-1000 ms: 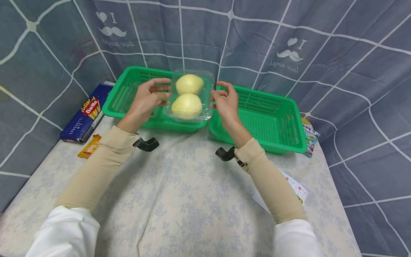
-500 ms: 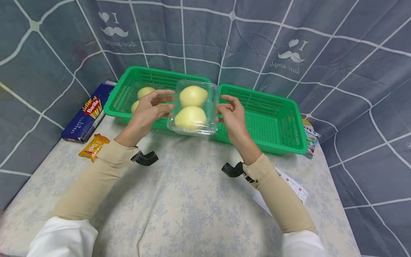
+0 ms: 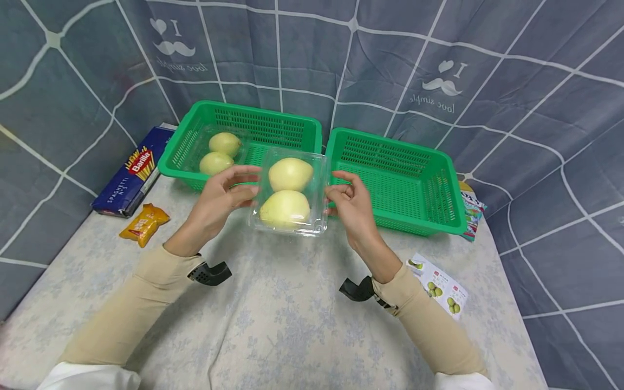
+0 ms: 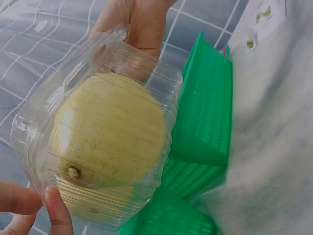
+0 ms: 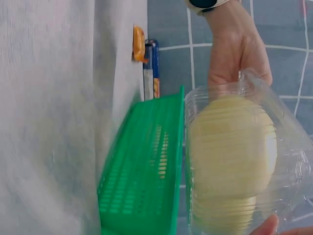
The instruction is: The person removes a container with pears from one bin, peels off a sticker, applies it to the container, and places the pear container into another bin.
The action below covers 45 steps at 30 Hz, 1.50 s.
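A clear plastic clamshell box (image 3: 316,225) with two pale yellow pears (image 3: 285,208) inside is held up in front of the two green baskets. My left hand (image 3: 214,201) pinches its left side between thumb and fingers. On the opposite side my right hand (image 3: 355,208) grips the box's edge. The left wrist view shows one pear (image 4: 110,127) close up, its brown stem spot facing the camera through ribbed plastic. Seen from the right wrist, the box (image 5: 288,171) stands beside a green basket wall, the lid appearing closed.
The left green basket (image 3: 273,122) contains another clear box with two pears (image 3: 225,144). Beside it stands the right green basket (image 3: 429,222). A blue spaghetti box (image 3: 134,170) and an orange snack packet (image 3: 144,223) lie left; a printed card (image 3: 441,287) and a colourful packet (image 3: 470,211) lie right.
Both hands have brought the clamshell box from over the left basket down toward the body. The second pear box in the left basket has come into view. Both hands keep their hold.
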Motion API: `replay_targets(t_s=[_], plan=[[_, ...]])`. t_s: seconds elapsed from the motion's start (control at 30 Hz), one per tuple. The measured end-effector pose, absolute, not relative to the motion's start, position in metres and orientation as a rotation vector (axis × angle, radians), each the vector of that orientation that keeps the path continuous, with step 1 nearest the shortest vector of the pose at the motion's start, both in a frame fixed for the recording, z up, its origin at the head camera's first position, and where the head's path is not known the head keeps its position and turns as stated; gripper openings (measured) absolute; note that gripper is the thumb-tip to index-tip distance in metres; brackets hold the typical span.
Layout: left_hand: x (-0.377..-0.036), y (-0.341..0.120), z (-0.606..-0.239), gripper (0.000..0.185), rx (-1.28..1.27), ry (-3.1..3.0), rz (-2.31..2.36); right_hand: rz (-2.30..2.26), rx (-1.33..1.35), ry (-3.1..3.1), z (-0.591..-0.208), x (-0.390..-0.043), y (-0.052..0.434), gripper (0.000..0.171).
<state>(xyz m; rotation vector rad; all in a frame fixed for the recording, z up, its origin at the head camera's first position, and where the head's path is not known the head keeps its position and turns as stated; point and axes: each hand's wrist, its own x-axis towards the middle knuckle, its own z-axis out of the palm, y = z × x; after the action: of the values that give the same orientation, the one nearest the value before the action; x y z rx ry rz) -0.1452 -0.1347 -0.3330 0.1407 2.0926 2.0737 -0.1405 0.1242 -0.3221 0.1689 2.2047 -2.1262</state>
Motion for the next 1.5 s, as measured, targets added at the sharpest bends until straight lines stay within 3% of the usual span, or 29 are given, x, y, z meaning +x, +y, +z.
replay_targets(t_s=[0.83, 1.5], plan=[[-0.084, -0.127, -0.378, 0.044, 0.093, 2.101, 1.990, -2.090, 0.266, 2.083, -0.370, -0.082, 0.137, 0.043], [-0.077, -0.118, -0.411, 0.042, 0.031, 2.107, 1.936, -2.044, 0.291, 2.164, -0.409, -0.069, 0.137, 0.044]])
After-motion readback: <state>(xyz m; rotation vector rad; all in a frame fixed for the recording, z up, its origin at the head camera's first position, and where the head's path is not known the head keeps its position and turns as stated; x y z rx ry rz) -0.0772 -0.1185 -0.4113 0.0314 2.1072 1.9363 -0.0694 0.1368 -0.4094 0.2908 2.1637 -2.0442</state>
